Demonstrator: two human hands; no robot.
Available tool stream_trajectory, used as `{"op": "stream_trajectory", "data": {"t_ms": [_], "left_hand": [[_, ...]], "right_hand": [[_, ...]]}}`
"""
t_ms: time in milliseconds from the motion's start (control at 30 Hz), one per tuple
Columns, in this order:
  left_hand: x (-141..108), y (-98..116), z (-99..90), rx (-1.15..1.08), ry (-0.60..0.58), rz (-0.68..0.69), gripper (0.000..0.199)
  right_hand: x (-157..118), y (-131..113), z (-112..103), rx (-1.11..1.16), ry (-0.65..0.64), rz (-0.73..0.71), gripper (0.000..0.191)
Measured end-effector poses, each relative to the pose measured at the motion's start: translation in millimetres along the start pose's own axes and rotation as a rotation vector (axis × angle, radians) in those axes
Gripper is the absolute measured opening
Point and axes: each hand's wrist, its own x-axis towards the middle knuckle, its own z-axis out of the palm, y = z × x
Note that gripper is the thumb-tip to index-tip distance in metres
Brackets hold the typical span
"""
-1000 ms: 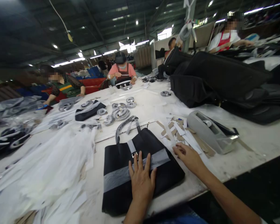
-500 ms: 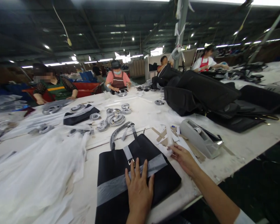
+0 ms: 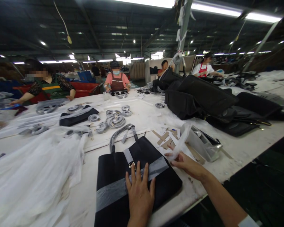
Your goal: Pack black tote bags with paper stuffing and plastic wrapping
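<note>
A black handbag lies flat on the white table, with a translucent wrap band across its front. My left hand rests on the bag and band, fingers spread, just below the gold buckle. The wrapped handle stands up at the bag's top edge. Beyond the bag's right side, my right hand has its fingers closed on a crumpled translucent strip. This strip stretches up to the grey tape dispenser.
Wrapped strap coils and another black bag lie beyond the handbag. White sheets cover the left side of the table. A pile of black bags sits at the right. Several people work across the table.
My right hand has turned slightly, and the strip in it now hangs between the fingers and the dispenser. My left hand stays on the bag. The camera view has shifted a little.
</note>
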Motion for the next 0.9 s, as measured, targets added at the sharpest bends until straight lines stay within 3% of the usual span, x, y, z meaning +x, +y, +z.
{"op": "stream_trajectory", "data": {"t_ms": [67,167,367,700,900], "left_hand": [[0.5,0.2,-0.6,-0.004,-0.005,0.000,0.053],[1.1,0.3,-1.4,-0.013,-0.010,-0.003,0.052],[0.9,-0.5,-0.3,-0.014,-0.014,-0.005,0.052],[0.5,-1.3,0.8,0.008,0.001,0.011,0.052],[-1.3,-6.0,13.3,0.017,0.058,0.030,0.053]], "right_hand": [[1.0,1.8,-3.2,-0.073,0.063,0.015,0.063],[8.8,9.0,-3.0,-0.096,0.268,0.014,0.050],[23.3,26.3,-1.0,0.095,0.528,-0.050,0.035],[23.0,9.8,-1.1,0.341,0.585,-0.117,0.035],[30.7,-5.6,-19.1,0.350,0.678,-0.207,0.032]]}}
